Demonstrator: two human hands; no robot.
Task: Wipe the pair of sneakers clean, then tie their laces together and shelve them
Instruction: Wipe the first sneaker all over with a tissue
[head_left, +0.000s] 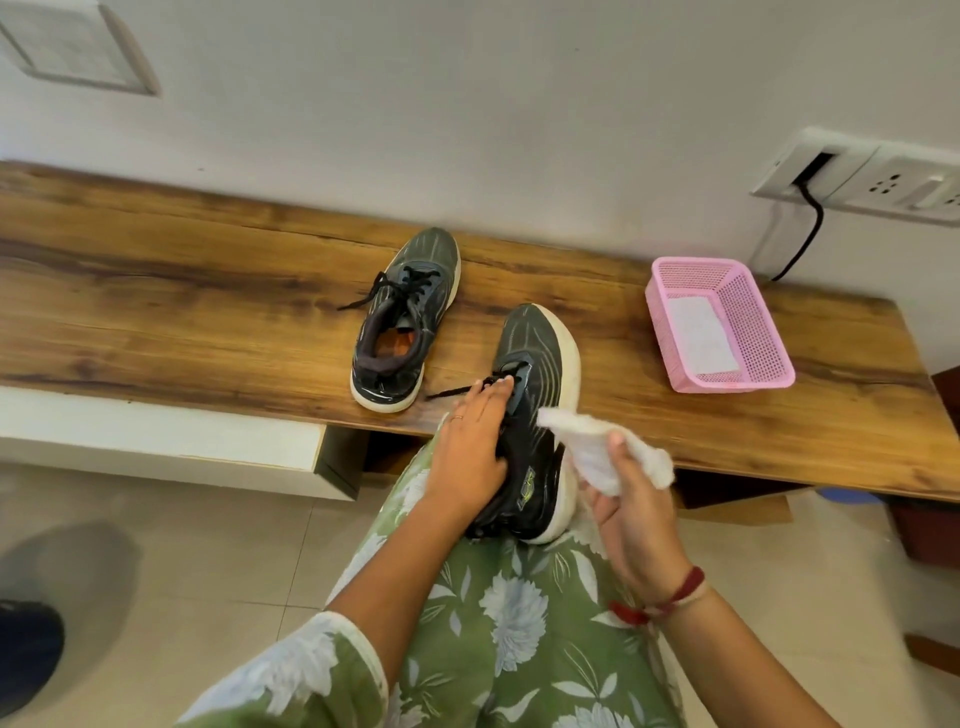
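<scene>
Left hand (470, 452) is flat on top of the near shoe (535, 415), fingers together and laid over the laces, palm pressing it down. I can't call it a real grip from here, looks more like a hold-down. That shoe sits tilted on its side, heel on my lap, toe up on the bench (208, 291) edge, white sole facing right.

Right hand (631, 514) is closed round a white cloth (597, 452), thumb pinching it. Cloth is bunched, one corner sticking out left, just beside the shoe's sole. I can't tell if it's touching.

Second shoe (402, 322) stands upright on the bench, further back and left of the first, toe pointing at the wall, laces loose with one end trailing left. Shoes are apart, laces not joined.

Pink basket (769, 338) is on the bench well right, with a white sheet lying in its bottom. Black cable (802, 239) runs from the wall socket (852, 171) down behind it.
</scene>
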